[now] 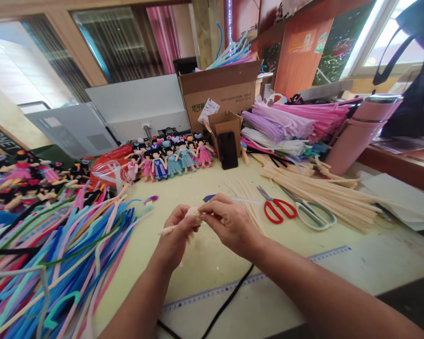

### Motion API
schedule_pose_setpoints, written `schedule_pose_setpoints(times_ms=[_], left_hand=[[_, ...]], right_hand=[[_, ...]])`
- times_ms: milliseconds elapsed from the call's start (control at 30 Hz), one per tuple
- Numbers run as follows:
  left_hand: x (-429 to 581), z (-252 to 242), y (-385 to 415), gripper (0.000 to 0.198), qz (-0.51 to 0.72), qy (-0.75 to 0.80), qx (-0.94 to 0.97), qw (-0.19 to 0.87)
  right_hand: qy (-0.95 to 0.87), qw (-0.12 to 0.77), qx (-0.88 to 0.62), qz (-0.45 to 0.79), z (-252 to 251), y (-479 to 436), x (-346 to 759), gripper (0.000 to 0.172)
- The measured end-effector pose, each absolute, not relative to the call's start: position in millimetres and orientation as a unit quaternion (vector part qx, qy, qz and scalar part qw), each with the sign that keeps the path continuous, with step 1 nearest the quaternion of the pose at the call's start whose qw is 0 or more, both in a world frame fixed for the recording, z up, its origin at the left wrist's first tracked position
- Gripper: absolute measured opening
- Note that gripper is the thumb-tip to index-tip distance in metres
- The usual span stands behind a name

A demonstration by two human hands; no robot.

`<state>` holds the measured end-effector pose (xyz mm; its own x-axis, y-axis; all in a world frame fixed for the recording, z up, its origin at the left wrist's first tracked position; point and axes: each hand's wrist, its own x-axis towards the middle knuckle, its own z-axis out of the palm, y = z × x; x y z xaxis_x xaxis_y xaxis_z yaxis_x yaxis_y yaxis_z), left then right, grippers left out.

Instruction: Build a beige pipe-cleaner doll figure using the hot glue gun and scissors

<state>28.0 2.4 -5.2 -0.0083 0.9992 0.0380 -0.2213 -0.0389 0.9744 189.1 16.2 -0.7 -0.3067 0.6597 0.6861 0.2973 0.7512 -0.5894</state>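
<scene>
Both my hands meet over the middle of the yellow table (pixel 205 263). My left hand (pixel 176 235) is closed around a cream pipe cleaner piece (pixel 192 214) wound into a small ball, with a short fuzzy end sticking out to the left. My right hand (pixel 229 221) pinches the same piece from the right, fingers curled together. Red-handled scissors (pixel 277 209) and pale green scissors (pixel 313 214) lie just right of my hands. A bundle of cream pipe cleaners (pixel 325 188) lies beyond them.
A heap of coloured pipe cleaners (pixel 49 259) covers the left side. Small finished dolls (pixel 169 160) stand in a row at the back, by cardboard boxes (pixel 219 92), a dark phone (pixel 228 150) and a pink flask (pixel 360 132). A ruler (pixel 233 285) and black cable (pixel 229 296) lie near me.
</scene>
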Motion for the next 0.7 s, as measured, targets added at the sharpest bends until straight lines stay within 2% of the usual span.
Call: schedule_pose_setpoints(times_ms=[133, 300, 367, 433, 500, 567, 633, 700], left_hand=[[23.0, -6.2, 5.6, 0.04, 0.567, 0.433, 0.429, 0.554], [11.9, -6.7, 15.1, 0.038, 0.58, 0.425, 0.388, 0.576], [8.7, -3.8, 16.5, 0.037, 0.593, 0.415, 0.373, 0.581], [6.7, 0.1, 15.7, 0.037, 0.606, 0.403, 0.366, 0.58], [5.8, 3.4, 13.3, 0.036, 0.616, 0.39, 0.372, 0.575], [6.0, 5.0, 10.6, 0.034, 0.621, 0.377, 0.389, 0.567], [6.3, 4.6, 8.2, 0.033, 0.628, 0.358, 0.41, 0.556], [6.2, 3.4, 6.4, 0.033, 0.634, 0.345, 0.425, 0.546]], right_hand=[[-0.817, 0.463, -0.317, 0.129, -0.1, 16.3, 185.5, 0.02], [-0.859, 0.306, -0.406, 0.066, 18.4, 6.0, 180.6, 0.037], [-0.863, 0.253, -0.433, 0.064, 25.7, -3.4, 185.9, 0.032], [-0.883, 0.187, -0.425, 0.064, 28.0, -14.1, 199.8, 0.015], [-0.907, 0.092, -0.406, 0.068, 25.1, -20.9, 222.0, 0.019], [-0.883, 0.03, -0.463, 0.071, 19.4, -18.9, 248.4, 0.018], [-0.805, 0.021, -0.591, 0.041, 13.3, -6.9, 272.2, 0.021], [-0.754, 0.023, -0.657, 0.018, 7.0, 10.6, 288.3, 0.026]])
